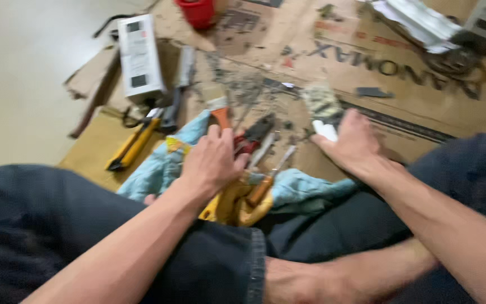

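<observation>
Flattened cardboard [400, 84] covers the floor, littered with grey debris [243, 84]. A blue cloth [158, 169] lies between the knees under a cluster of tools: red pliers [251, 135], two screwdrivers [271, 174], an orange-handled brush [219, 110]. The left hand [212, 163] rests on this pile, fingers curled together over the tools; what it grips is blurred. The right hand [352, 143] lies flat, fingers together, on a white piece [326, 129]. A white box [139, 56] and yellow knife [133, 143] sit left, near the cardboard's edge; bare floor [18, 79] lies beyond. A red cup [198, 12] stands at the top
</observation>
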